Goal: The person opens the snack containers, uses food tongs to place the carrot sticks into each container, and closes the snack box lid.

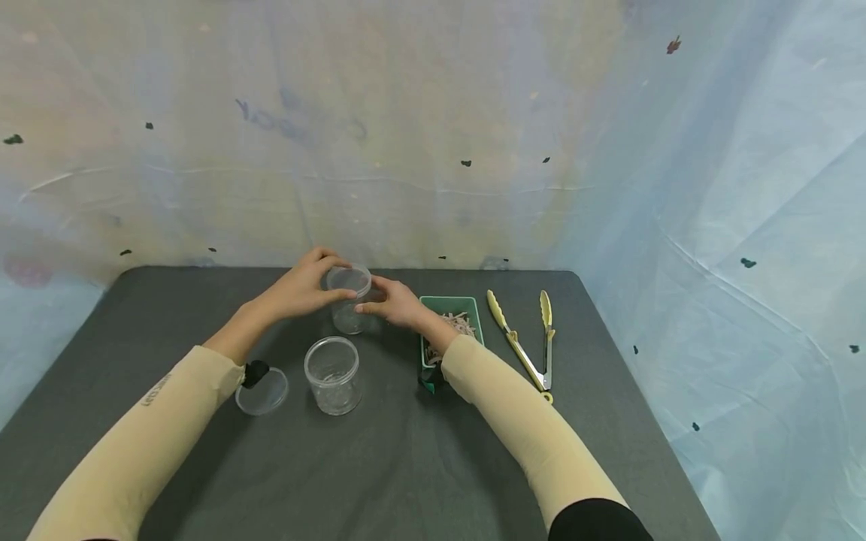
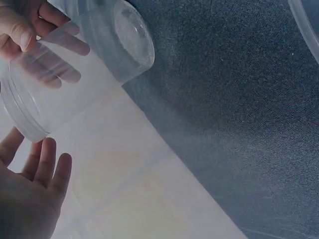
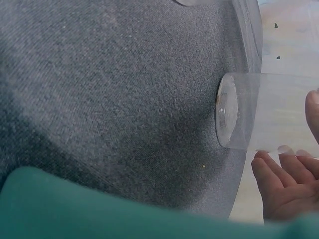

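At the far middle of the table stands a clear plastic jar (image 1: 348,321), upright in the head view. My left hand (image 1: 307,285) holds it by the top rim, thumb on the near side and fingers over the far side; the left wrist view shows its fingertips (image 2: 48,144) against the ringed rim. Lower down, my right hand (image 1: 398,303) grips the jar's side between thumb and fingers, some of them visible through the wall. A second clear jar (image 1: 334,391) sits uncapped nearer me. Beside it lies a round clear lid (image 1: 261,392), near my left sleeve.
A green tray (image 1: 449,304) holding shredded brownish paper (image 1: 462,323) is partly hidden by my right forearm. Right of it, metal tongs (image 1: 531,361) with cream tips lie spread. The dark cloth-covered table (image 1: 379,481) ends at a pale hanging sheet.
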`<state>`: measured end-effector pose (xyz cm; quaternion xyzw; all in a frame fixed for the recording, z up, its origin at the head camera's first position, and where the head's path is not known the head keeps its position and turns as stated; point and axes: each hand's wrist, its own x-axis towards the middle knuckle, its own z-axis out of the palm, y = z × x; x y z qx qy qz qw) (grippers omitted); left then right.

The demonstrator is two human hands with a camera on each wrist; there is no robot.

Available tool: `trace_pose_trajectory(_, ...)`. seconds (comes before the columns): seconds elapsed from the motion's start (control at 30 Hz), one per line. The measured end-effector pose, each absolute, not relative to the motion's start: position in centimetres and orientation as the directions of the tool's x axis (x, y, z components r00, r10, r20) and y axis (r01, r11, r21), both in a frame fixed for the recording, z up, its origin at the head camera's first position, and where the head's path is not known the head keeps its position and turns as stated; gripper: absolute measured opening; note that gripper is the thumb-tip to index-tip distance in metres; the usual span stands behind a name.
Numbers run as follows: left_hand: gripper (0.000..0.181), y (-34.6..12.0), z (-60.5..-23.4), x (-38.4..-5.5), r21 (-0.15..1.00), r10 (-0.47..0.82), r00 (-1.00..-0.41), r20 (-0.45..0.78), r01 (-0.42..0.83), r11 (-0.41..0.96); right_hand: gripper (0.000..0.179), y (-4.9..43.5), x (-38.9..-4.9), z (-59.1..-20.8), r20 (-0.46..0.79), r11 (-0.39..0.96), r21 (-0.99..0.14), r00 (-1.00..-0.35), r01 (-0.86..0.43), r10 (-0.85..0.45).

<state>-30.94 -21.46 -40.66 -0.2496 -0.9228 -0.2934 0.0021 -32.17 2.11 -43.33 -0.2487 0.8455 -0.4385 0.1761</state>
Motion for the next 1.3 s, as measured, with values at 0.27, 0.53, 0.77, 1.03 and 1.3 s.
trace_pose_trajectory(0.27,0.066,-21.8,-40.0,-31.0,0.571,0.562,-0.823,0.079,0.5,0.652,0.075,2.1,-32.3,-43.4,-0.081,0.502,-0.822,-0.819,-0.267,-0.568)
trace_pose_trajectory(0.53,0.063,-21.7,-39.8,-30.8,0.575,0.557,-0.828,0.063,0.486,0.658,0.075,2.2,-32.3,-43.4,-0.081,0.497,-0.825,-0.815,-0.268,-0.574)
trace_pose_trajectory(0.77,0.074,-21.1,-40.1,-30.9,0.499,0.493,-0.865,0.092,0.468,0.729,0.073,2.3,-32.3,-43.5,-0.081,0.491,-0.829,-0.812,-0.267,-0.578)
trace_pose_trajectory(1.03,0.069,-21.5,-40.1,-30.6,0.568,0.569,-0.821,0.035,0.485,0.665,0.074,2.3,-32.1,-43.4,-0.084,0.498,-0.826,-0.817,-0.263,-0.571)
trace_pose_trajectory(1.3,0.063,-21.6,-39.7,-30.3,0.576,0.562,-0.826,0.046,0.481,0.661,0.074,2.2,-32.0,-43.4,-0.078,0.484,-0.835,-0.815,-0.261,-0.573)
